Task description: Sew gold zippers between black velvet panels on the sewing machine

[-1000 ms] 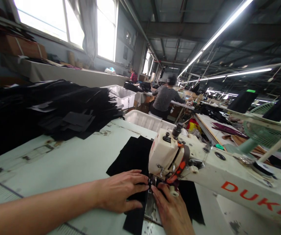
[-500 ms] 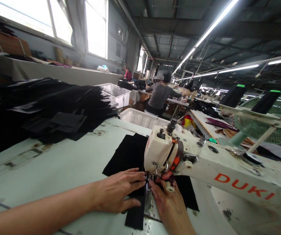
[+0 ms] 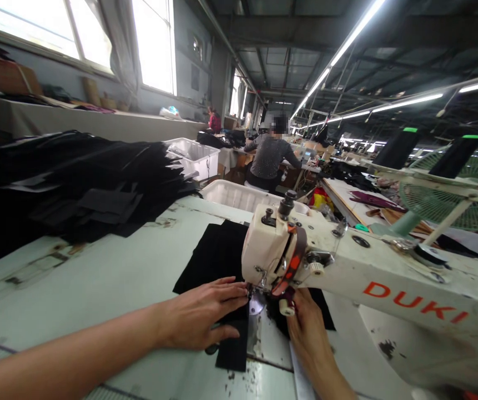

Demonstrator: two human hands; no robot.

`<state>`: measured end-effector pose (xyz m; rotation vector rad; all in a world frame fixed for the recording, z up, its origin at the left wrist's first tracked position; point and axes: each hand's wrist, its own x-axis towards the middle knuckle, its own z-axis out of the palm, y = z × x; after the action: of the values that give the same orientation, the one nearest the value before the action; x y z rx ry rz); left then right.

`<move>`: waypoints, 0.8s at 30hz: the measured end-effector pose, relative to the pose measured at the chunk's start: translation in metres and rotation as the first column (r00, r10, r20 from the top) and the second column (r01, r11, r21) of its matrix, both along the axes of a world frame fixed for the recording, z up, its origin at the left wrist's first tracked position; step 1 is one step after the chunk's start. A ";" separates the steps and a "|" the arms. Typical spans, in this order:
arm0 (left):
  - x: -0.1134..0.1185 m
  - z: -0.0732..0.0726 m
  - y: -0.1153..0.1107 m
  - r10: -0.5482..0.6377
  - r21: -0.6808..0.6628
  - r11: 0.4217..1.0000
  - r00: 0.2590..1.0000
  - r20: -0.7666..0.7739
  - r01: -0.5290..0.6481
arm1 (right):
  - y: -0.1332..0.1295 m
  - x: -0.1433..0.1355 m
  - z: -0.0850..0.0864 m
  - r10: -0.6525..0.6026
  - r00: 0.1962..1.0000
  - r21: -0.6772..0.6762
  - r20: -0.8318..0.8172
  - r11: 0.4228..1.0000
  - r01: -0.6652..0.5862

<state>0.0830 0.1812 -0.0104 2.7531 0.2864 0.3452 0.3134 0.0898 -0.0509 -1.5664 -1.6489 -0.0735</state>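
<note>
A sewing machine (image 3: pixel 263 244) marked DUKI stands over several flat pieces of black fabric (image 3: pixel 209 258). To the left of its needle area, my left hand (image 3: pixel 205 314) lies on the fabric with fingers stretched out and thumb apart. A black fabric strip (image 3: pixel 232 347) runs out beneath that hand toward me. My right hand (image 3: pixel 309 322) is on the other side, behind a small pale knob (image 3: pixel 287 306), fingers close together on a bunched edge of black fabric (image 3: pixel 278 319). The machine partly hides its fingertips. A bright metal plate (image 3: pixel 256 304) shows between the hands.
A tall heap of black fabric pieces (image 3: pixel 76 183) covers the table's far left. White plastic bins (image 3: pixel 239 194) stand behind the machine. Thread cones (image 3: pixel 397 149) and a green fan (image 3: pixel 451 194) are at right. A person in grey (image 3: pixel 270 158) sits farther off.
My right hand has moved right and away from the needle, baring the metal plate. My left hand stays on the fabric. The view has shifted slightly.
</note>
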 end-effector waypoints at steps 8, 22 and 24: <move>0.001 0.000 -0.003 0.008 0.023 1.000 0.995 -0.096 -0.006 | -0.002 0.002 0.000 -0.015 1.000 -0.021 0.005 1.000 0.015; 0.000 -0.002 0.019 0.107 0.013 0.994 0.992 0.064 -0.108 | -0.011 0.007 -0.005 -0.007 0.958 0.028 0.287 1.000 -0.001; 0.003 -0.006 0.020 0.103 0.065 0.992 0.994 0.021 -0.104 | -0.012 0.001 -0.002 0.049 0.939 0.024 0.341 0.998 -0.061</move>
<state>0.0860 0.2011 -0.0168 2.8048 0.4212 0.4124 0.3149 0.0774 -0.0532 -1.5430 -1.9448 -0.3599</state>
